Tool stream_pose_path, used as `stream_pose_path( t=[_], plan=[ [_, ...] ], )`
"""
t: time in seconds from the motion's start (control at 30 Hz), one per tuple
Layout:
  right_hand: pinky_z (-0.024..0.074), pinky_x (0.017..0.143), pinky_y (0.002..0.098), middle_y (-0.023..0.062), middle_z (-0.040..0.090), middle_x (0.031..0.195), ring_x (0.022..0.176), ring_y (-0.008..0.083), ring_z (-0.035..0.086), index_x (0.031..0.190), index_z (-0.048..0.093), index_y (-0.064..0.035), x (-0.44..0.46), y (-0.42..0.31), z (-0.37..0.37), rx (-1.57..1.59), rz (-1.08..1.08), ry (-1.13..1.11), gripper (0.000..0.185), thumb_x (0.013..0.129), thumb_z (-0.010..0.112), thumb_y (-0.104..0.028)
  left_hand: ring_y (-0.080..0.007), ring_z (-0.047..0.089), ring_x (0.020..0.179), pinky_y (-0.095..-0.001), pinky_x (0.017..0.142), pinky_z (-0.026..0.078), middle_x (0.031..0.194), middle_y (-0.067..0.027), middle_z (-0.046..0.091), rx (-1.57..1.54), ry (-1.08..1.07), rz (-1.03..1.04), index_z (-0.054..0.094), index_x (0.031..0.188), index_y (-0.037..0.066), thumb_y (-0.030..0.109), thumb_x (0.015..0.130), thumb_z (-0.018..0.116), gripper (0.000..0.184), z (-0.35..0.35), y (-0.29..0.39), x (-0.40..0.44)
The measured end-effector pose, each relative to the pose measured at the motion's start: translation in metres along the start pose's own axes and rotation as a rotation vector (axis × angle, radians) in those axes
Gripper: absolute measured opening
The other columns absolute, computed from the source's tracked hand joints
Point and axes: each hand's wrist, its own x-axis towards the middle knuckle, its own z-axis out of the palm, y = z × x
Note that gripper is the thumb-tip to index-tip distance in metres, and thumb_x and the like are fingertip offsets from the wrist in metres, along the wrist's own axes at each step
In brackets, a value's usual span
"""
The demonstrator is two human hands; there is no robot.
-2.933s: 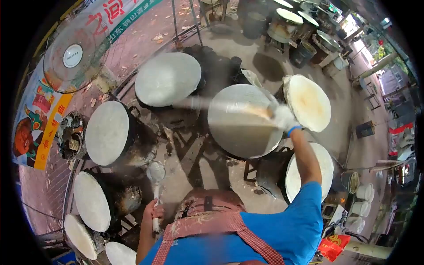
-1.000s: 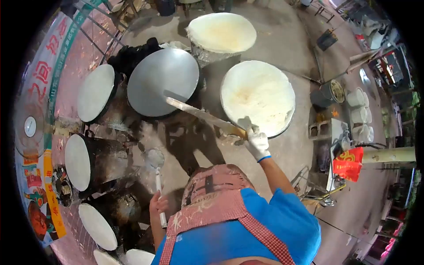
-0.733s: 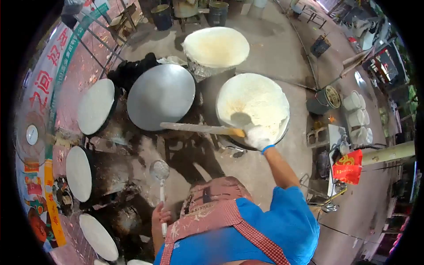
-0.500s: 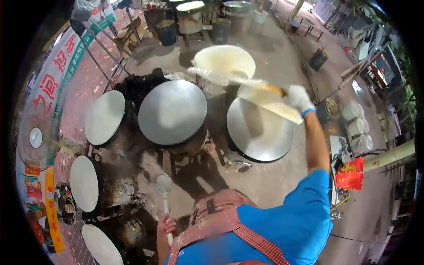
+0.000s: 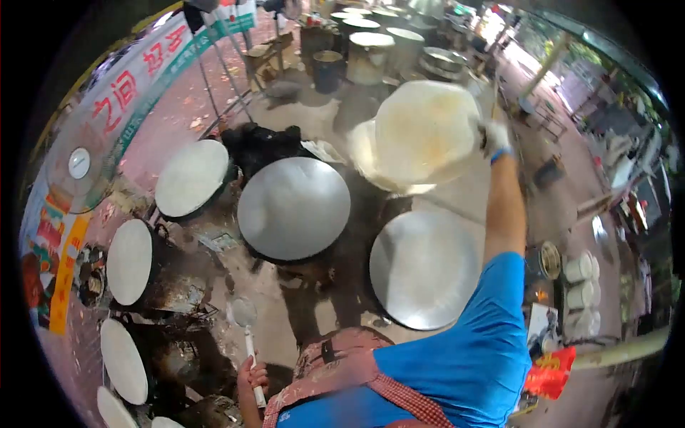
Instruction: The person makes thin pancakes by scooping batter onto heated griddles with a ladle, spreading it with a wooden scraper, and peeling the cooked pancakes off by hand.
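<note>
My left hand (image 5: 252, 374) is closed round the white handle of a ladle (image 5: 244, 312), whose round bowl points away from me. My right hand (image 5: 495, 135), in a white glove and smeared by motion, is closed at the right edge of a large thin pancake (image 5: 428, 132). The long spatula it gripped earlier is hidden now, apart from a dark bit by the fingers. The pancake is spread out over a pale round stack (image 5: 362, 146), which it mostly covers. Nearer me are two bare metal griddles, a middle griddle (image 5: 294, 207) and a right griddle (image 5: 426, 269).
White rounds cover griddles on the left: a far round (image 5: 191, 178), a middle round (image 5: 130, 262) and a near round (image 5: 123, 362). A fan (image 5: 78, 164) stands at far left. Tall drums (image 5: 369, 57) fill the back. White buckets (image 5: 581, 294) stand at right.
My right hand has moved forward, and the pancake that hung folded over the right griddle is now spread above the stack. My left hand still holds the ladle. The view has shifted.
</note>
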Motion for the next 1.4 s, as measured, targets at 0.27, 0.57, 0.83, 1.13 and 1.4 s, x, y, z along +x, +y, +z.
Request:
stream_pose_path(
  t=[0.27,0.57,0.83,1.13,1.4],
  plan=[
    [0.0479,0.058,0.0398,0.0160,0.062,0.088,0.070,0.0245,0.057,0.097,0.055,0.0160,0.004,0.260,0.138,0.413,0.480,0.318,0.049,0.067,0.071,-0.019,-0.0071,0.030,0.037,-0.0223,0.036,0.030,0.051,0.0016,0.029,-0.176,-0.012,-0.102,0.056,0.110,0.015,0.028,0.090,0.047,0.025,0.025,-0.047,-0.016],
    [0.0472,0.058,0.0383,0.0162,0.063,0.082,0.068,0.0246,0.060,0.092,0.060,0.0077,0.015,0.274,0.136,-0.015,0.293,0.339,0.034,0.076,0.059,-0.023,-0.0102,0.033,0.035,-0.0235,0.030,0.028,0.050,0.0015,0.031,-0.180,-0.015,0.258,0.054,0.109,0.020,0.030,0.092,0.041,0.024,0.005,-0.089,-0.050],
    [0.0432,0.074,0.0331,0.0151,0.061,0.095,0.083,0.0225,0.056,0.103,0.057,0.0057,-0.188,0.185,0.280,0.039,-0.423,-0.237,0.035,0.079,0.060,-0.020,-0.0049,0.030,0.038,-0.0193,0.031,0.027,0.055,0.0039,0.032,-0.293,-0.088,0.609,0.047,0.104,0.012,0.026,0.095,0.038,0.020,-0.060,-0.153,-0.081],
    [0.0448,0.076,0.0317,0.0083,0.062,0.090,0.081,0.0176,0.056,0.104,0.058,0.0047,-0.670,0.080,0.347,0.013,-0.843,-1.974,0.032,0.079,0.063,-0.016,-0.0078,0.033,0.037,-0.0180,0.027,0.028,0.064,-0.0040,0.042,-0.518,-0.124,1.491,0.035,0.129,0.017,0.010,0.087,0.049,0.045,-0.201,-0.314,-0.174],
    [0.0481,0.066,0.0421,0.0158,0.063,0.079,0.075,0.0321,0.062,0.085,0.062,-0.0081,-1.074,0.100,0.214,-0.570,-2.721,-1.832,0.023,0.077,0.054,-0.027,-0.0117,0.037,0.033,-0.0218,0.028,0.030,0.052,-0.0032,0.040,-0.886,0.416,1.319,0.041,0.102,0.011,0.010,0.087,0.048,0.017,-0.484,-0.335,-0.196]
  ],
)
